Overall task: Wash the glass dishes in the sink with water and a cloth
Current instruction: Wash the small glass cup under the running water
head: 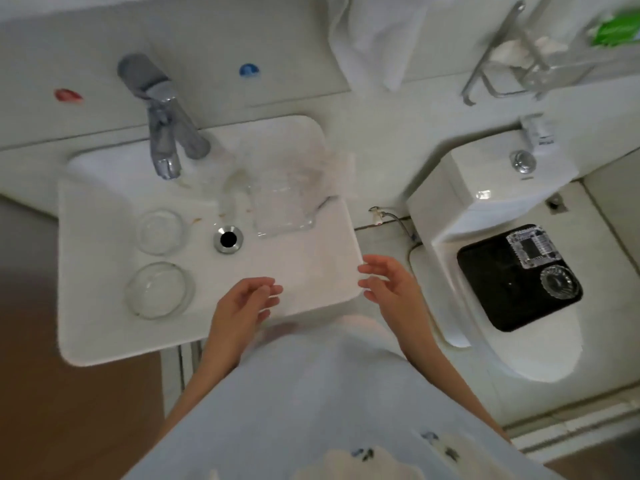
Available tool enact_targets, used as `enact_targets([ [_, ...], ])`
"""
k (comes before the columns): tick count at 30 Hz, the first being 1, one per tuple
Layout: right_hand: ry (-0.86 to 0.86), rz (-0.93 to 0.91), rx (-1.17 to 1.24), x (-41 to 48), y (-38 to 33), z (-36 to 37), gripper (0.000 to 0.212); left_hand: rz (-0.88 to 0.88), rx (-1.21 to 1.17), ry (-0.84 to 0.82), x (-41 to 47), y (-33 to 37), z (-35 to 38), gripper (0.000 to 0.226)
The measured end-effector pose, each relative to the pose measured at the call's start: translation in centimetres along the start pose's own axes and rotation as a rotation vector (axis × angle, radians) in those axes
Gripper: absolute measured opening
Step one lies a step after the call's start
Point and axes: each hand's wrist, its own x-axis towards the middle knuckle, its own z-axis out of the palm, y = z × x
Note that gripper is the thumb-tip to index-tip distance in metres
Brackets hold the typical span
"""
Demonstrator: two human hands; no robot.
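Two round clear glass bowls lie in the white sink: one left of the drain, a larger one nearer the front. A square clear glass dish sits right of the drain, and a pale cloth lies on the rim behind it. My left hand hovers over the sink's front edge, fingers relaxed and empty. My right hand hangs just off the sink's right corner, also relaxed and empty. No water runs from the chrome faucet.
A toilet stands to the right; on its lid a black mat carries a square cut-glass dish and a round one. A white towel and a metal rack hang on the wall.
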Motion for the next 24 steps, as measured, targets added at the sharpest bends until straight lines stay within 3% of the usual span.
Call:
enact_targets([
  [9, -0.070, -0.041, -0.053, -2.4, -1.2, 13.2, 0.040, 0.024, 0.029, 0.077, 1.1, -0.3, -14.5, 0.017],
  [16, -0.100, -0.010, -0.133, -3.0, -1.6, 17.1, 0.041, -0.029, 0.070, 0.076, 1.2, -1.8, -18.0, 0.014],
  [24, -0.292, 0.019, -0.266, 3.4, -2.5, 23.6, 0.031, 0.037, 0.134, 0.260, 7.9, -1.6, -18.6, 0.017],
])
